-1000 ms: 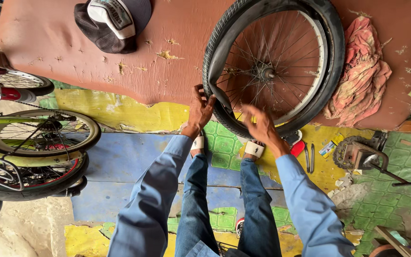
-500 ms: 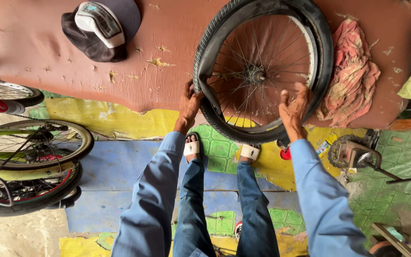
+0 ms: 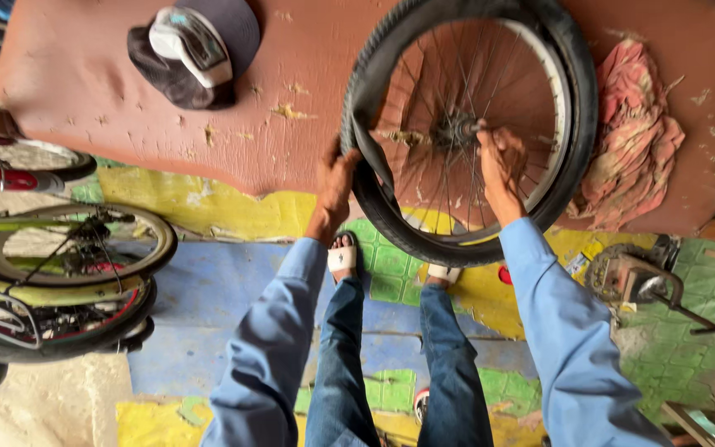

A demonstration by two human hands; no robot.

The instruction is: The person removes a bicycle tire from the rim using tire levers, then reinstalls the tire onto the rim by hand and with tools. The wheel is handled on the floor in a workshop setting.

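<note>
A bicycle wheel with a black tyre (image 3: pixel 568 108), pale rim and thin spokes lies on a worn brown bench (image 3: pixel 109 124), its near edge hanging over the front. My left hand (image 3: pixel 337 178) grips the tyre at the wheel's left side, where the rubber is pulled away from the rim. My right hand (image 3: pixel 500 161) reaches among the spokes and holds the wheel at the hub (image 3: pixel 455 131). Both arms are in blue sleeves, and my jeans and sandalled feet show below.
A dark cap with a white panel (image 3: pixel 192 50) lies on the bench at the left. A pink rag (image 3: pixel 632 141) lies right of the wheel. Small bicycles (image 3: pixel 59 273) stand at the left. A rusty metal tool (image 3: pixel 635 277) sits on the painted floor at the right.
My right hand has moved from the tyre's near right edge up to the hub. The left hand stays on the tyre's left side. The wheel sits larger and more central in view.
</note>
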